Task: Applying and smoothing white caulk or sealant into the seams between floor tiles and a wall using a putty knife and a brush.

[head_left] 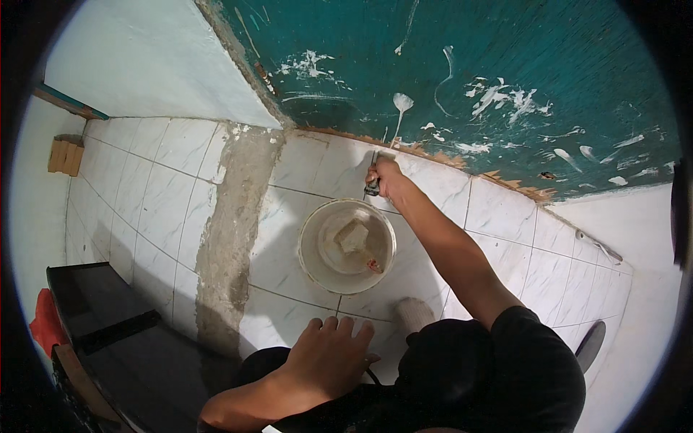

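My right hand (384, 177) is closed round a small hand tool with a dark grip (372, 187), just past the bucket's far rim. A greyish flat part shows by the knuckles, near the bottom of the green panel (447, 94). Its exact kind is too small to make out. Between my arms stands a round white bucket (307, 249), with a pale chunk (354, 237) and a small red-marked bit (374, 265) at its bottom. My left hand (328, 359) lies over my dark-clothed knee, fingers stretched and holding nothing.
White splashes and chipped wood mark the green panel. A rough grey strip (234, 238) crosses the white floor tiles (166, 151). Black furniture (144, 346) with a red cloth (47, 321) stands at lower left, and a brown block (65, 156) sits by the left wall.
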Motion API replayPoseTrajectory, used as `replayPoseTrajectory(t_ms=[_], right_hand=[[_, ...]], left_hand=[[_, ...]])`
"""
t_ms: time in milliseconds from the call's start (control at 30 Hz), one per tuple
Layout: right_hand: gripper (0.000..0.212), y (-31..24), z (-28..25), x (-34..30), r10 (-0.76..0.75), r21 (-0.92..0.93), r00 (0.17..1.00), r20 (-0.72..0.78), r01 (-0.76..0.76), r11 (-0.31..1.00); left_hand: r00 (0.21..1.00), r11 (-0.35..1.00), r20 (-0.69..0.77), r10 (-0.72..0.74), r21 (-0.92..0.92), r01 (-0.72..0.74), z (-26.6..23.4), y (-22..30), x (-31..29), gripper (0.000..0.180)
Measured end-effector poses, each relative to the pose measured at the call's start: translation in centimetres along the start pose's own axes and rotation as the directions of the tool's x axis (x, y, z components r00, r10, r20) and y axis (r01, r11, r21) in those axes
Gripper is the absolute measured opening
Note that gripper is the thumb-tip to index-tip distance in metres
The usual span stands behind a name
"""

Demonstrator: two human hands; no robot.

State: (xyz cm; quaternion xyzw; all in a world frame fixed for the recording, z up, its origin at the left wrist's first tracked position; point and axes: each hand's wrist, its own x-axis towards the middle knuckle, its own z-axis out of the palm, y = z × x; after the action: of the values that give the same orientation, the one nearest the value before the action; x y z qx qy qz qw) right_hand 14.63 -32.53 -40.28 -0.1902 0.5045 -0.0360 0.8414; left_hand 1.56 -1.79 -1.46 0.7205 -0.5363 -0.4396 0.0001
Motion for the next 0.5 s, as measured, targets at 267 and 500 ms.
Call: replayPoseTrajectory(t_ms=[267, 500], right_hand=[[0.017, -0.3, 0.0, -0.8, -0.093, 0.003, 0.990, -0.106, 0.094, 0.996], [0.022, -0.7, -0.8, -0.8, -0.113, -0.065, 0.988, -0.107, 0.106, 0.992]], left_hand=[[1.000, 1.000, 0.003, 0.006, 0.000, -0.006, -0.3, -0.2, 0.2, 0.056], [1.000, 1.000, 0.002, 0.022, 0.003, -0.022, -0.1, -0.4, 0.3, 0.054]])
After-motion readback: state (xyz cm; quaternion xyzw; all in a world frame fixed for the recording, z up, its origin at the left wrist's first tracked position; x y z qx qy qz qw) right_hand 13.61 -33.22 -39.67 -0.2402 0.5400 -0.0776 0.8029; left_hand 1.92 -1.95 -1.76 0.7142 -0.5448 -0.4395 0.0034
